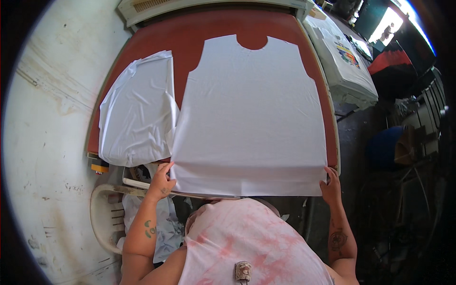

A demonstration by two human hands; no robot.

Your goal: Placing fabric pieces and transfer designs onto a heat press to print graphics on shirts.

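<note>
A white sleeveless shirt panel (251, 109) with a scooped neckline lies spread flat on a red-brown padded table (190, 33). Its neckline points to the far side, and its lower edge hangs over the table's near edge. At the near left corner my left hand (162, 182) pinches the cloth. My right hand (330, 185) grips the near right corner in the same way. Both hands are closed, with the cloth's edge between thumb and fingers. Left of the panel lies a folded, wrinkled white cloth (137, 114), which touches the panel's left side.
A pale machine housing (209, 5) spans the table's far edge. On the right, a side table holds a stack of white cloth with a colourful print (347, 54). A white plastic chair (102, 213) stands at the near left beside a stained wall (52, 142). Metal racks fill the dim right side.
</note>
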